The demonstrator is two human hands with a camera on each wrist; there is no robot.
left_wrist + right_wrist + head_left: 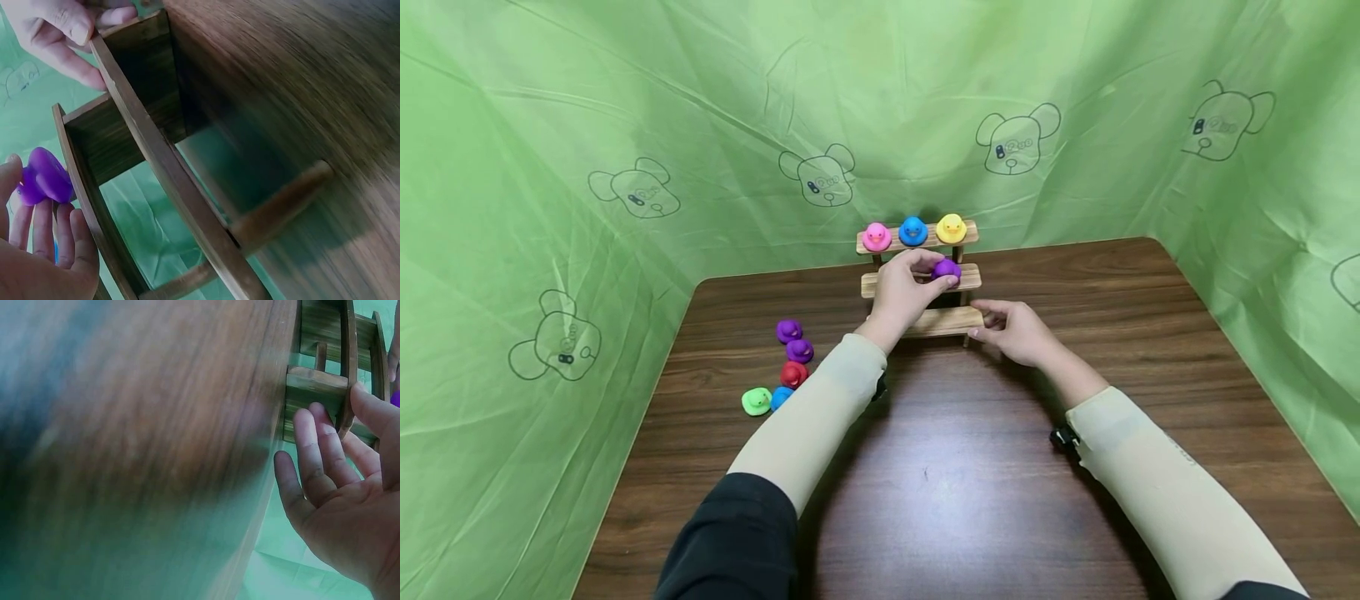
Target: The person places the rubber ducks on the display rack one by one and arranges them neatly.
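A three-tier wooden display rack (943, 323) stands toward the back of the table. My left hand (902, 293) pinches a purple rubber duck (947, 269) at the right part of the middle tier; in the left wrist view the duck (45, 177) is between thumb and fingers, beside the board's edge. Whether it rests on the board I cannot tell. My right hand (1017, 332) grips the right end of the lowest tier between thumb and forefinger, the other fingers loose in the right wrist view. Pink (877, 237), blue (913, 232) and yellow ducks (951, 228) sit along the top tier.
Left of the rack, loose on the table (955, 500), lie two purple ducks (799, 350), a red duck (793, 374), a green duck (756, 402) and a blue duck (781, 397) partly behind the left forearm. Green cloth (910, 108) surrounds the table's back and sides.
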